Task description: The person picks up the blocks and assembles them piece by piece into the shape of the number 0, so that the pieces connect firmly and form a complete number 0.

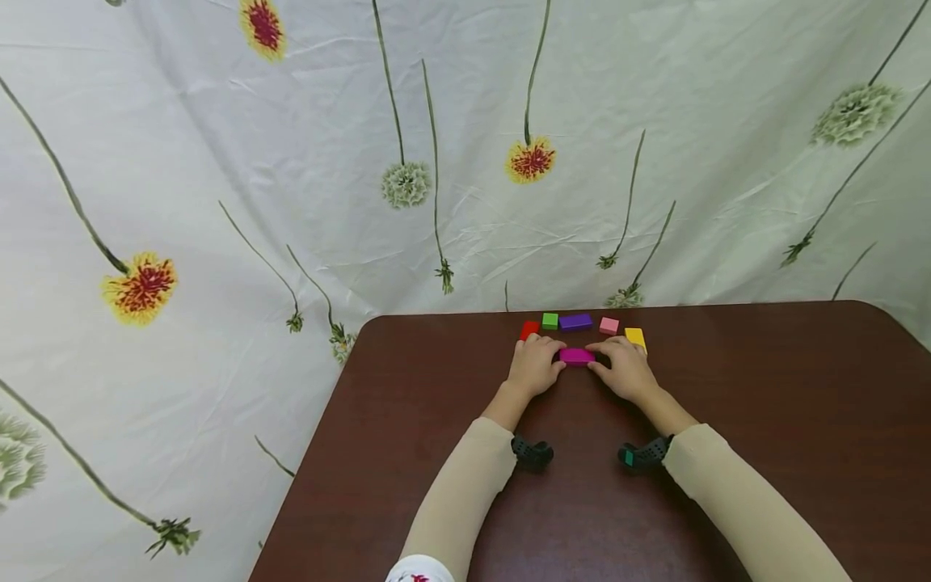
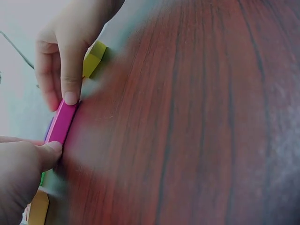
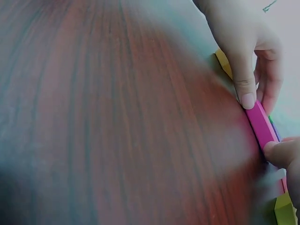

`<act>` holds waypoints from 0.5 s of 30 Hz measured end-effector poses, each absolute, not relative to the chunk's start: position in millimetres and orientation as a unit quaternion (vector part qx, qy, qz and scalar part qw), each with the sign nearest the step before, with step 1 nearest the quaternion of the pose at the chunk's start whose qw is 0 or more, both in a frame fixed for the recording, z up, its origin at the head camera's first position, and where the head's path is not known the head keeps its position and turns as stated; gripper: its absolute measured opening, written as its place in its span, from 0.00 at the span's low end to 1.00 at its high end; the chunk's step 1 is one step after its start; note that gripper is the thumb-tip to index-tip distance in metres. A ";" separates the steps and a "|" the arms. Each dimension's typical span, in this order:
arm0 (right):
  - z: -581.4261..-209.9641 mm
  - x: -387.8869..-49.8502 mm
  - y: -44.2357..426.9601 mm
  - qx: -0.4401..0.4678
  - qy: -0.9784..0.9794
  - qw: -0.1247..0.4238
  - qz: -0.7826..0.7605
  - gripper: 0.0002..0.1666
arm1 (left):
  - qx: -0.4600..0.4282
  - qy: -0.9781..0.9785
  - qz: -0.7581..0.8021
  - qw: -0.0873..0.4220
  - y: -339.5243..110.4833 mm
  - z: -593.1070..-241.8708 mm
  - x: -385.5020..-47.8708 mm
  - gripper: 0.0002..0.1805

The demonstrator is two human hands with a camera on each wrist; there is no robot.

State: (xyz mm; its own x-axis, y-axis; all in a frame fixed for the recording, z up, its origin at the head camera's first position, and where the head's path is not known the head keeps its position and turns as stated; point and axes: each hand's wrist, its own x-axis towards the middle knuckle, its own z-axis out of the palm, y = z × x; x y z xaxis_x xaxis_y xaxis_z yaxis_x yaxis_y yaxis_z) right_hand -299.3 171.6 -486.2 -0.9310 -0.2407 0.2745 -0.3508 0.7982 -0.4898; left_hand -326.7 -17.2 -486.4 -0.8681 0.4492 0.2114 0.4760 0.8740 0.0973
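Observation:
A magenta block (image 1: 578, 356) lies lengthwise from left to right between the two hands, near the table's far side. My left hand (image 1: 537, 365) pinches its left end between thumb and fingers. The other end is pinched the same way by my right hand (image 1: 624, 368). In the left wrist view, both thumbs press the near face of the magenta block (image 2: 62, 123). Just beyond the left hand sits a red block (image 1: 529, 329), partly hidden by its fingers. A yellow block (image 1: 636, 337) stands behind the right hand, also partly covered.
Behind the magenta block, a green block (image 1: 550, 321), a longer purple block (image 1: 575, 322) and a pink block (image 1: 609, 326) form an arc with the red and yellow ones. The brown table (image 1: 582, 517) ends just past them, at a flower-printed cloth (image 1: 334, 121).

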 end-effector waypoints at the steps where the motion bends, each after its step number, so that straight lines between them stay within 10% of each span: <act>1: -486.3 -298.3 171.8 0.158 -0.942 0.101 0.277 0.19 | -0.242 -0.963 -0.077 0.088 -17.9 -486.5 -326.3 0.18; 15: -482.0 -277.1 179.2 0.208 -0.921 0.126 0.303 0.17 | -0.300 -0.939 -0.163 0.027 -32.3 -477.4 -314.1 0.16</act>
State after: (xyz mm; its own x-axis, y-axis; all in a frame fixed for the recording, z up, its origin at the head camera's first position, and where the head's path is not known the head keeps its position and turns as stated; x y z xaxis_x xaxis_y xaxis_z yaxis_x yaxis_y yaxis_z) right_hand -277.1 179.2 -482.0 -0.8817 -0.3067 0.3584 -0.4596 0.7299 -0.5060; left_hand -314.1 -32.3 -477.4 -0.8186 0.5546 0.1494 0.5725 0.7668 0.2903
